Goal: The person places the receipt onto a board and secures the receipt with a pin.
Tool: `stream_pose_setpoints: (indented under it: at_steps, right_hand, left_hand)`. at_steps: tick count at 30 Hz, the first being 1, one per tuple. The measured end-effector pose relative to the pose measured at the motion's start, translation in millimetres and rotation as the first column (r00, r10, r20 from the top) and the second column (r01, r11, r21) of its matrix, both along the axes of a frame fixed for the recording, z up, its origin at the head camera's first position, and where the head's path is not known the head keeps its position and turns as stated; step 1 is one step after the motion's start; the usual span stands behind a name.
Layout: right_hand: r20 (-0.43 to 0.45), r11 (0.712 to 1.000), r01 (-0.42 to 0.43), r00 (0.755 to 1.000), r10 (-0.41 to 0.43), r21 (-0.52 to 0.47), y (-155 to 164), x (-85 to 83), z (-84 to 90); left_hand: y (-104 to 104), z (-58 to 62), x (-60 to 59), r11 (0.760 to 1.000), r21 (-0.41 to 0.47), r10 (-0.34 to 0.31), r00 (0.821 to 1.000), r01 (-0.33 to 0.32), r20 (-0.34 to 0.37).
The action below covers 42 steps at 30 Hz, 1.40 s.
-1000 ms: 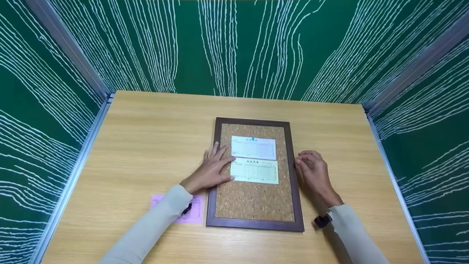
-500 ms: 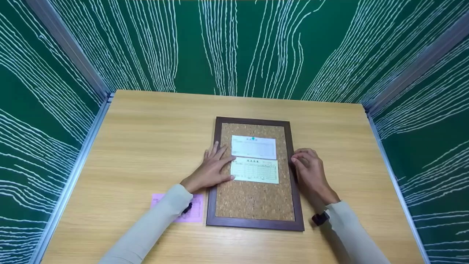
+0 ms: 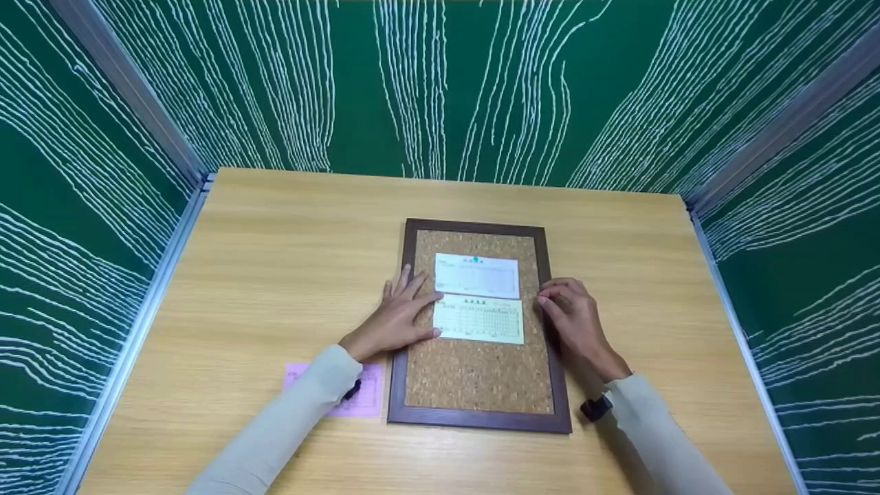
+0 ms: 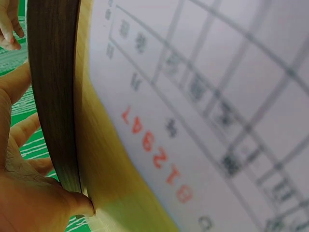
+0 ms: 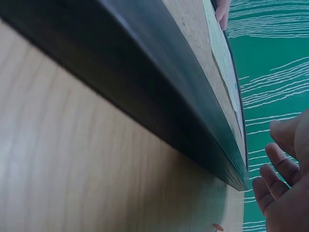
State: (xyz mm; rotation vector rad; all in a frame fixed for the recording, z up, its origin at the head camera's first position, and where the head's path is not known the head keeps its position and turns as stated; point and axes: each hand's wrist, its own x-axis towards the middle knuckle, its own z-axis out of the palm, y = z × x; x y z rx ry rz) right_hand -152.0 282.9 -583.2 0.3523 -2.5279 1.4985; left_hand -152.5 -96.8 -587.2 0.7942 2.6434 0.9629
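Observation:
A brown-framed corkboard (image 3: 476, 378) lies on the table. On it is a white printed slip (image 3: 476, 276) with a green push pin (image 3: 475, 260) at its top edge. Directly below sits a pale green slip (image 3: 478, 320). My left hand (image 3: 395, 320) rests with spread fingers over the board's left side, index finger and thumb at the green slip's left corners. My right hand (image 3: 579, 322) is over the right frame edge, thumb and index finger close together near the slips. In the right wrist view its fingers (image 5: 277, 169) are bent; I cannot tell whether they hold anything small.
A pink slip (image 3: 368, 392) lies on the table left of the board, partly under the left forearm. Green panels (image 3: 357, 89) with white wavy lines stand around the table (image 3: 289, 240). A small reddish thing (image 5: 217, 227) shows at the right wrist view's lower edge.
My right hand has moved left, from beside the board to over its right frame edge, fingertips nearer the slips. The left hand, board and slips have stayed put.

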Motion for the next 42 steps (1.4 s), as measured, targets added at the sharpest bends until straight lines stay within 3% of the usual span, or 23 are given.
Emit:
stream_pose_setpoints:
  at_steps: [12, 42]
  right_hand:
    - [-0.015, 0.999, -0.039, 0.999, 0.040, 0.033, -8, -3.0, -2.3]
    - [0.062, 0.988, -0.102, 0.993, 0.096, 0.115, -43, -12.5, -0.4]
  left_hand:
    - [0, 0.2, 1.2, 1.000, 0.001, 0.004, 1.000, -0.004, 0.008]
    - [0, -0.6, 0.5, 1.000, -0.007, 0.006, 1.000, -0.006, 0.005]
